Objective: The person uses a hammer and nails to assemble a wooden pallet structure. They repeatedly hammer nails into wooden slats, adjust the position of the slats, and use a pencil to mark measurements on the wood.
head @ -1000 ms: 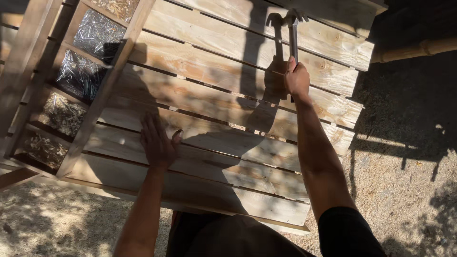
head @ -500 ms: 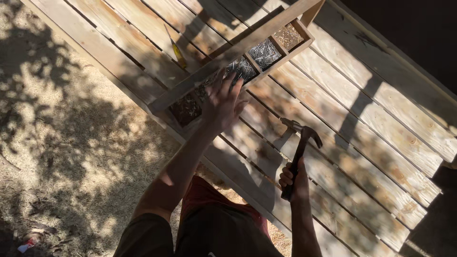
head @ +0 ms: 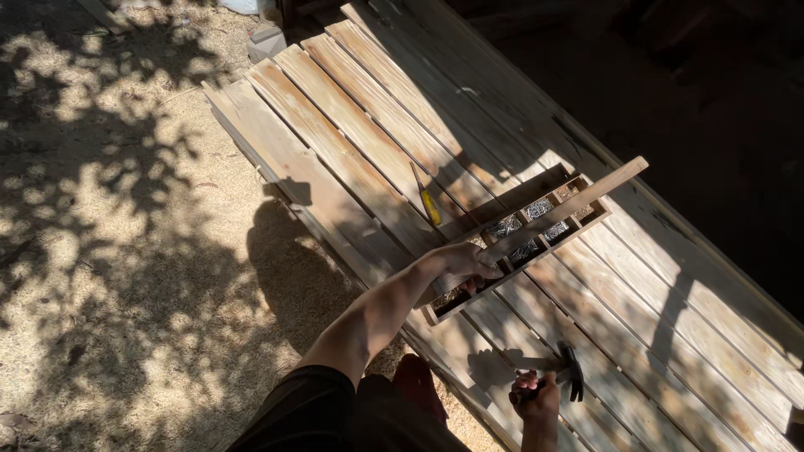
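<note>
Weathered wooden planks (head: pixel 352 142), laid side by side as one slatted panel, run diagonally across sandy ground (head: pixel 109 251) dappled with leaf shadow. On the panel sits a long wooden nail tray (head: pixel 578 230), divided into compartments holding heaps of metal nails (head: pixel 523 238), with a wooden handle bar (head: pixel 586 197) running lengthwise above the compartments. The left hand (head: pixel 465 264) reaches to the near end of the tray, fingers curled down at a compartment beside the bar; whether they pinch a nail cannot be told, as the fingertips are in shadow. The right hand (head: pixel 536 398) is low in the view, closed firmly around the handle of a claw hammer (head: pixel 565 372), whose dark head points up and to the right, just above the planks. A yellow-handled tool (head: pixel 427 201) lies on the planks just beyond the tray, apart from both hands. The far right side of the panel lies in deep shade.
</note>
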